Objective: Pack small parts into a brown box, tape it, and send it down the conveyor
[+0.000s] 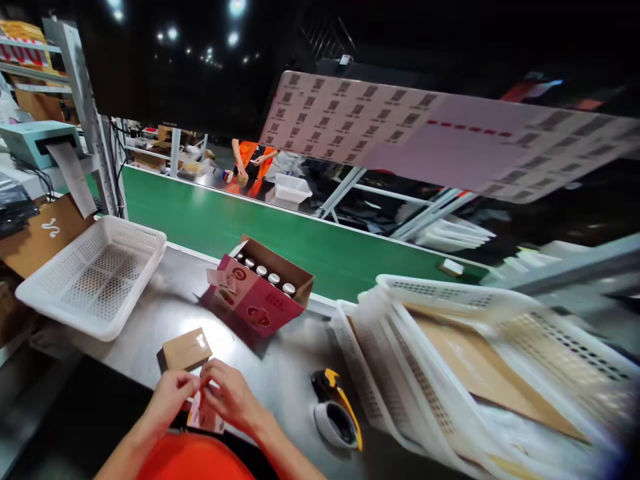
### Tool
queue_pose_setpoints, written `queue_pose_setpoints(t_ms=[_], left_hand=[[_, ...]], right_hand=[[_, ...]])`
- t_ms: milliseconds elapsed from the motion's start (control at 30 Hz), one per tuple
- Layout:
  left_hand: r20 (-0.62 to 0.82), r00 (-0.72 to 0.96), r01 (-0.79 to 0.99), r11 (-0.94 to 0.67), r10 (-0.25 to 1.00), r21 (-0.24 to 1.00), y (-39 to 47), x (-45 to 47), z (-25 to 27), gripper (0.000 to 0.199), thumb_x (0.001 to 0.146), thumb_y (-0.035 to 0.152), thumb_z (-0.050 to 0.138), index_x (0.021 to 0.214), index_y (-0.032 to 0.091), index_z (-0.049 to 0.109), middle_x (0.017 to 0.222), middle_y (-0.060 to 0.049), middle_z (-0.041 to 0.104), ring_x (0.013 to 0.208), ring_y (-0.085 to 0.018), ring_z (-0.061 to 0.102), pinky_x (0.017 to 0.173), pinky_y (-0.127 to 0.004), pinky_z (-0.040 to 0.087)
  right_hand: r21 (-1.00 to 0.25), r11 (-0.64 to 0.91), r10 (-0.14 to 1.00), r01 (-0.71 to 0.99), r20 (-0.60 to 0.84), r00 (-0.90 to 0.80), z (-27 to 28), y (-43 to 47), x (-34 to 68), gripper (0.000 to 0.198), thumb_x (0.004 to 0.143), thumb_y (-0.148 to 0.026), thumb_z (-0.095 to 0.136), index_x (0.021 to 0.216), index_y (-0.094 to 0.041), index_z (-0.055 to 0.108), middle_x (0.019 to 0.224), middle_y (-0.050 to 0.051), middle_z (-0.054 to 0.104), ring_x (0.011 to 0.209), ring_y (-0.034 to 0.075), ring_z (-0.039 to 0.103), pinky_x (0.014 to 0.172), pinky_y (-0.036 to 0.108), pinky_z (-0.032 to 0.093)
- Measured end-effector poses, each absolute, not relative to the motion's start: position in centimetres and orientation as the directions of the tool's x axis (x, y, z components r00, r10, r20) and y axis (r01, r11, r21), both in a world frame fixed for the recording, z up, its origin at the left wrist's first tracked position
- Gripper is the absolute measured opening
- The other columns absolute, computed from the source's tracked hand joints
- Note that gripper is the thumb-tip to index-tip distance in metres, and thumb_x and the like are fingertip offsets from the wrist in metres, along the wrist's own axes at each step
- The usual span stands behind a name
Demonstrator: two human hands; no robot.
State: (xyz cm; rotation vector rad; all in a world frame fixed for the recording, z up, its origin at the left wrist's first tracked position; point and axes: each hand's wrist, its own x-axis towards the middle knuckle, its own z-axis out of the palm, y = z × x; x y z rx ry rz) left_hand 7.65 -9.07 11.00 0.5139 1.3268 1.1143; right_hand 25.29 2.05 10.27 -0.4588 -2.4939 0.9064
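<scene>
Low in the head view, my left hand (173,395) and my right hand (231,393) meet close to my body, fingers pinched together. Between them is a small white printed piece (204,415) with pinkish and orange marks; whether it is paper or a packet I cannot tell. Just beyond my fingers a small brown box (186,349) with a white logo lies on the metal table (280,387). Farther off stands an open pink carton (257,303), holding several bottles (261,271) with whitish caps. To the right of my hands is a yellow-and-black tape dispenser (337,410) with a roll.
A white perforated basket (107,273) sits at the left, and nested white baskets (400,373) with a brown envelope (493,373) fill the right. Behind the table runs a green conveyor (210,217). A board of codes (400,137) hangs overhead. Across the belt a person (254,159) works.
</scene>
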Motion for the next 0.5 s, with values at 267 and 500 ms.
queue_pose_setpoints(t_ms=[267, 500], left_hand=[[-0.560, -0.225, -0.309, 0.487, 0.798, 0.817, -8.4, 8.7, 9.3, 0.037, 0.073, 0.049, 0.084, 0.067, 0.022, 0.059, 0.066, 0.002, 0.059, 0.070, -0.020, 0.062, 0.068, -0.034, 0.052], [-0.595, -0.555, -0.001, 0.715, 0.582, 0.699, -11.1, 2.0, 6.1, 0.034, 0.085, 0.032, 0.070, 0.062, 0.026, 0.046, 0.063, 0.000, 0.057, 0.084, -0.027, 0.072, 0.079, -0.037, 0.058]], right_hand=[[-0.605, 0.793, 0.217, -0.072, 0.390, -0.895, 12.8, 3.1, 26.0, 0.011, 0.091, -0.017, 0.065, 0.094, -0.027, 0.070, 0.114, 0.007, 0.083, 0.102, 0.025, 0.078, 0.091, 0.041, 0.064], [-0.864, 0.503, 0.729, -0.041, 0.449, -0.516, 13.8, 3.9, 26.6, 0.012, 0.106, -0.029, 0.065, 0.095, -0.027, 0.068, 0.092, 0.007, 0.083, 0.090, 0.026, 0.081, 0.091, 0.047, 0.066]])
